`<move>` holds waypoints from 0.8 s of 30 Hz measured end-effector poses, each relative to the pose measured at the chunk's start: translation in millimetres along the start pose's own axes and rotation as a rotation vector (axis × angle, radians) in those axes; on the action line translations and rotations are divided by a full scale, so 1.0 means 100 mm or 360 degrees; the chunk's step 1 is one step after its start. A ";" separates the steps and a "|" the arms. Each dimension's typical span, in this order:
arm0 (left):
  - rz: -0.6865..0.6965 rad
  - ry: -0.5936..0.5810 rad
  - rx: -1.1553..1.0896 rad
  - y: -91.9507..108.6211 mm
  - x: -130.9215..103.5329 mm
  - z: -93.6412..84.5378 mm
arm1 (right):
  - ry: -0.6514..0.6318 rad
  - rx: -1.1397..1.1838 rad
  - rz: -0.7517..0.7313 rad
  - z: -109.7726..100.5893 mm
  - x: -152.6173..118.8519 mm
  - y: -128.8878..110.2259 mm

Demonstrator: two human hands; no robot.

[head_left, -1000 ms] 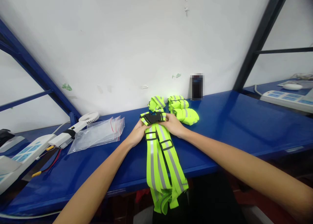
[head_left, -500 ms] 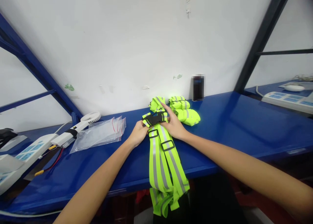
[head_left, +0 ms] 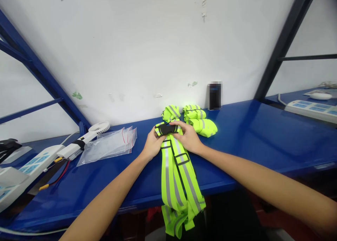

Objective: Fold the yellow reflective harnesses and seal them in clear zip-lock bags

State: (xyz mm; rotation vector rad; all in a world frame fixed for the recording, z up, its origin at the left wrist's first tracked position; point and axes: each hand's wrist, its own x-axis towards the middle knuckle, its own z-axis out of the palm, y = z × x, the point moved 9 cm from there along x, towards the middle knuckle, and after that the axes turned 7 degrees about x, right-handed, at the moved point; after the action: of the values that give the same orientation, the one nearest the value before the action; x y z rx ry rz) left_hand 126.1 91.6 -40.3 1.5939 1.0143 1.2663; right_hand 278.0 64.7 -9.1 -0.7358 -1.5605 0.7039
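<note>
A neon-yellow reflective strap vest [head_left: 177, 179] with grey stripes lies on the blue table [head_left: 250, 139] and hangs over its front edge. At its far end sits a black buckle [head_left: 166, 129]. My left hand [head_left: 152, 145] grips the vest's top from the left, beside the buckle. My right hand [head_left: 187, 137] holds the same end from the right, fingers over the buckle. Just behind lie several folded yellow vests [head_left: 196, 118].
Clear zip bags [head_left: 109, 146] lie left of my hands, with a small white fan [head_left: 81, 141] and a white power strip [head_left: 25, 167] further left. A dark phone [head_left: 214, 95] leans on the wall. Another power strip [head_left: 312, 109] sits far right.
Both hands stayed on the vest's top end. My right fingers shifted from beside the buckle to lying over it, and my left hand closed in on the buckle.
</note>
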 end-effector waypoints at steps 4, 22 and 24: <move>0.0051 -0.0065 0.0031 0.05 -0.03 0.06 | -0.0005 0.0078 -0.0075 0.01 -0.01 -0.08; 0.0160 -0.0036 -0.0008 0.08 0.01 -0.04 | -0.0176 0.0047 0.0110 0.07 0.03 0.00; 0.0146 -0.0127 -0.0079 0.10 0.00 0.00 | -0.0140 0.0035 0.0061 0.05 0.03 -0.01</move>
State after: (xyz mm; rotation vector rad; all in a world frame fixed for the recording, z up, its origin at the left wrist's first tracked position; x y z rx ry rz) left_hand 126.6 88.6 -31.3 1.6556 0.8626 1.2686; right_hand 272.9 66.2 -6.8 -0.7279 -1.6196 0.7898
